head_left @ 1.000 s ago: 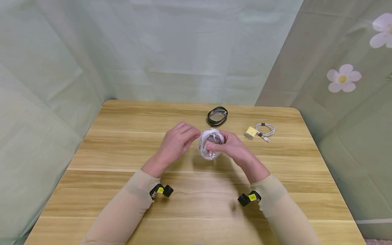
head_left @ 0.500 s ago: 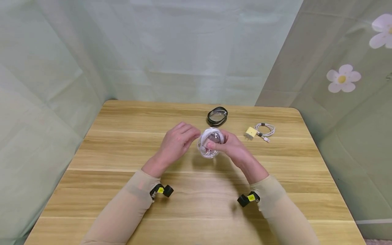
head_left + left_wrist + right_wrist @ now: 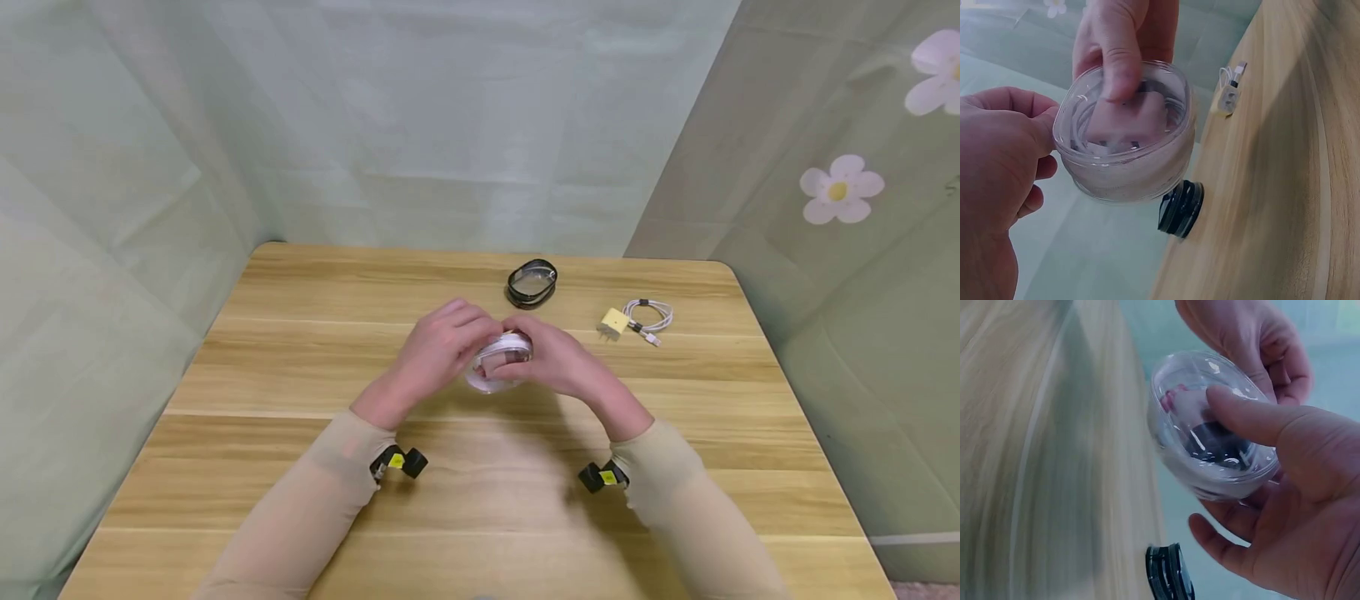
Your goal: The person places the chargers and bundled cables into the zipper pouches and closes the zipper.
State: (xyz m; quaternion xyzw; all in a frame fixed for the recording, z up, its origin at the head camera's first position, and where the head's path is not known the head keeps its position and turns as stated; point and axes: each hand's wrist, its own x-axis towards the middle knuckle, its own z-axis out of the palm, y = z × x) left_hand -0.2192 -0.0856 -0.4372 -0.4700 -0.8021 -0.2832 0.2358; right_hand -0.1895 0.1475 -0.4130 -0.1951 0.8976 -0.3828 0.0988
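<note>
Over the middle of the table, my right hand [image 3: 558, 358] grips a small clear plastic case [image 3: 1129, 178] with a whitish rim, its thumb lying across the transparent top. Inside the case show a pink plug-in charger [image 3: 1138, 115] and a coiled cable. My left hand [image 3: 438, 350] pinches the edge of the same case with thumb and forefinger, as the left wrist view shows. In the head view the case is tilted, and the hands cover part of its rim. Behind the hands sits a similar clear case with black edging [image 3: 517, 297].
A yellow plug-in charger [image 3: 613, 323] lies on the wooden table [image 3: 300, 483] at the right, beside a coiled white cable [image 3: 663, 312] bound with dark ties. Pale fabric curtains [image 3: 450, 125] stand behind the table and at both sides.
My right hand has moved left toward my left hand and turned the clear case, which now tilts more. My left hand has shifted only slightly. The things lying on the table have stayed put.
</note>
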